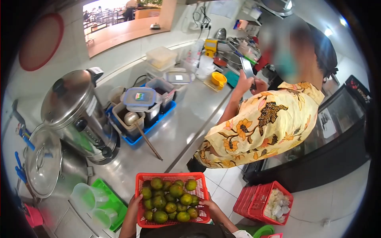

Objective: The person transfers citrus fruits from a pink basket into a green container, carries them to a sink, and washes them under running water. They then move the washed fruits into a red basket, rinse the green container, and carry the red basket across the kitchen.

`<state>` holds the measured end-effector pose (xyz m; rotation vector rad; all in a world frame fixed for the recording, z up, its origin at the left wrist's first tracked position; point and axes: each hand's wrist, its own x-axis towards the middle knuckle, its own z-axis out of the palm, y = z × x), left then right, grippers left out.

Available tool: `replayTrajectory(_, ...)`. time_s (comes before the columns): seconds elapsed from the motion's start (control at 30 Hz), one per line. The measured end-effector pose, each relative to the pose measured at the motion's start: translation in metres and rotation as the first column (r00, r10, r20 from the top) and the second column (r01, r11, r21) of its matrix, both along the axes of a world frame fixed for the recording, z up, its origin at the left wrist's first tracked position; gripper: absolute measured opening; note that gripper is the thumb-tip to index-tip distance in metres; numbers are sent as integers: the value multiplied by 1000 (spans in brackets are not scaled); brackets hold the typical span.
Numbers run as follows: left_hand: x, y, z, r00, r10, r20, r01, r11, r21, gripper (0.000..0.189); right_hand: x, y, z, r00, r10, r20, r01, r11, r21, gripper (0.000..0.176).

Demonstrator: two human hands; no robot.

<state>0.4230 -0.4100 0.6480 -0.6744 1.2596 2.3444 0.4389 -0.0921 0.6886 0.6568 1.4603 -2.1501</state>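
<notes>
Between my two hands is a red plastic basket holding several green citrus fruits. My left hand grips the basket's left side, and my right hand grips its right side. The fingers of both hands are partly hidden by the rim. The basket is level, in front of my body, at the front edge of the steel counter.
A co-worker in a floral shirt stands at the right, holding a knife. A steel urn, a blue tray of containers and a green tray are left. Red crates stand lower right.
</notes>
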Motion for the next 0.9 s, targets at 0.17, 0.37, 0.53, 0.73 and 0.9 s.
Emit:
replayTrajectory(0.17,3,-10,-14,998,44,49,-47,997,67,44,-3,-9,2,998,-13,68,21,993,-118,67)
replayTrajectory(0.37,-2,8,-15,996,74,-48,-63,978,196,57,8,6,-37,993,33,-110,-32,999,11,71)
replayTrajectory(0.53,19,26,8,999,-6,-35,8,997,81,60,18,30,-37,983,-118,140,154,947,-283,64)
replayTrajectory(0.73,2,55,16,993,-39,-107,32,997,-72,83,28,63,-53,959,-106,265,198,914,-354,52)
replayTrajectory(0.9,-47,84,31,970,-242,-32,228,945,-234,76,15,90,-30,991,-110,69,130,887,-442,57)
